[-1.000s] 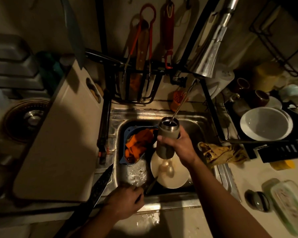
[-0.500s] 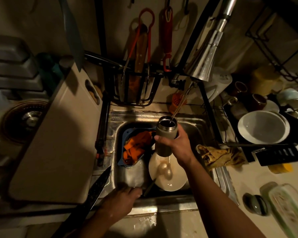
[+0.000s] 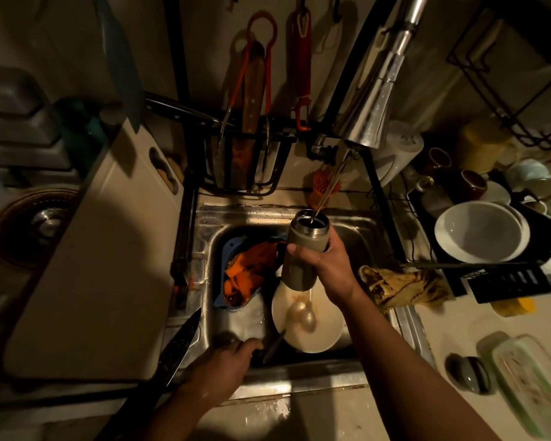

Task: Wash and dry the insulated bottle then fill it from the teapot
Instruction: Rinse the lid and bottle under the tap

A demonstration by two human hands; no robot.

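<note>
Nearest, my left hand (image 3: 225, 361) lies over the front rim of the sink (image 3: 318, 369), probably bracing; it is too dim to tell whether its grip holds anything. Beyond it, above the plate (image 3: 326, 334), my right hand (image 3: 330, 265) is clasped around the insulated bottle (image 3: 301, 253). The bottle is upright, mouth under the stream (image 3: 330, 183) from the faucet (image 3: 372, 116) so water lands inside. I judge this the rinse step.

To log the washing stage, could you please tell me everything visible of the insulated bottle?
The insulated bottle has a matte grey-olive body and shiny metal neck, lid off. It is held nearly upright over the sink, above a pale plate. The right hand grips its middle, and a thin stream from the faucet runs into its mouth.
</note>
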